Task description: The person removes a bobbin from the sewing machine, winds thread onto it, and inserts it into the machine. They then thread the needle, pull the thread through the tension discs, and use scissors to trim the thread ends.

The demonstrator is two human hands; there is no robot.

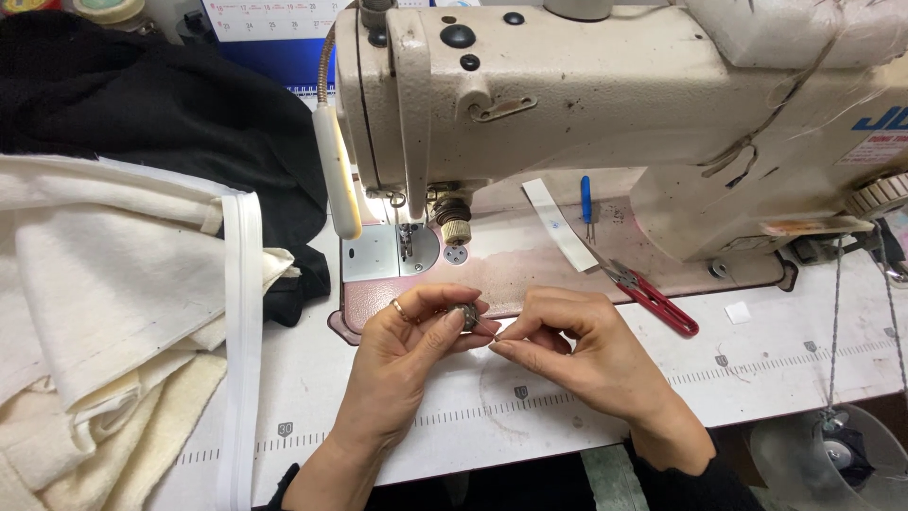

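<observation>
My left hand [411, 350] pinches a small round metal bobbin case [469, 316] between thumb and fingers, just in front of the sewing machine bed. A ring sits on one finger. My right hand [577, 350] meets it from the right, fingertips pinched together at the case's edge, apparently on a fine thread that is too thin to make out. Both hands hover over the white table [530, 407] with its printed ruler marks. The cream sewing machine [605, 104] stands behind them, its needle and presser foot [407, 241] above the metal plate.
Red-handled thread snips [653, 298] lie to the right of the hands. A blue seam ripper [586, 203] and a white paper strip [560, 225] rest on the machine bed. Cream fabric [113, 312] is piled at left, black cloth [151, 104] behind it.
</observation>
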